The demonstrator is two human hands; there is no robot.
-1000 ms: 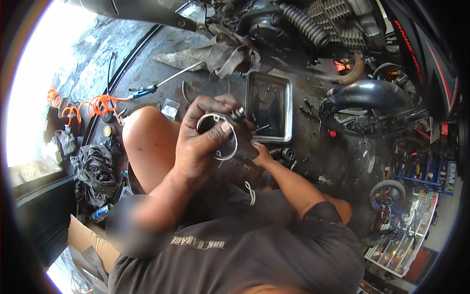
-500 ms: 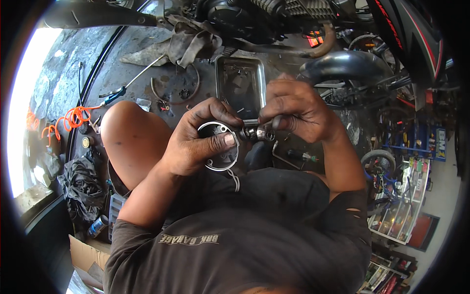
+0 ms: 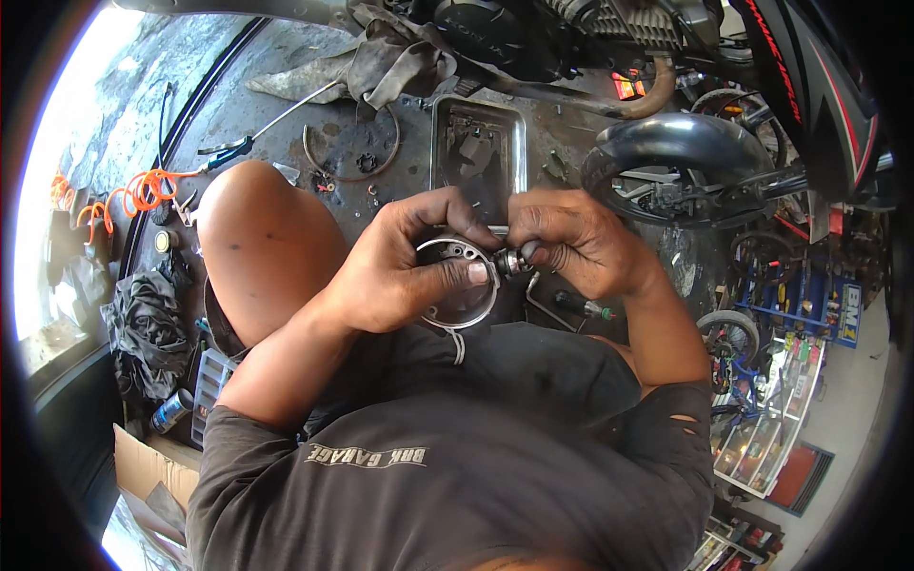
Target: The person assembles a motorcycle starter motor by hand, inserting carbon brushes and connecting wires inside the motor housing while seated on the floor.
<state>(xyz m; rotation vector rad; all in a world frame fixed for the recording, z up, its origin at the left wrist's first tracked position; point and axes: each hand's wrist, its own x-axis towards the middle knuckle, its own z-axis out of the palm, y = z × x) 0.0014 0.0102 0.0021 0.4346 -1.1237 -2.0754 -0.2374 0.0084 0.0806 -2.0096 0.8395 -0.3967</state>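
My left hand (image 3: 392, 268) is closed around a round silver metal housing (image 3: 466, 308). Its thumb presses on the rim while the fingers curl over the far side. The inside of the housing has small round holes. From its right side sticks a short dark and silver neck (image 3: 514, 260). The fingertips of my right hand (image 3: 588, 246) are pinched together at the outer end of this neck. Those fingers partly hide that end, and I cannot tell whether a separate small piece is between them. A thin pale loop (image 3: 460, 347) hangs below the housing.
Beyond my hands lies a metal tray (image 3: 522, 157). A motorcycle engine (image 3: 490, 38) and a dark wheel (image 3: 681, 147) are farther off. At left lie a grey cloth (image 3: 400, 67), a blue air gun (image 3: 233, 152) with orange coiled hose (image 3: 148, 193), and a spray can (image 3: 171, 411).
My right hand has come down and closer to the left, its raised fingers now folded in. Both hands and the housing sit slightly farther right in the picture, and the whole view has shifted.
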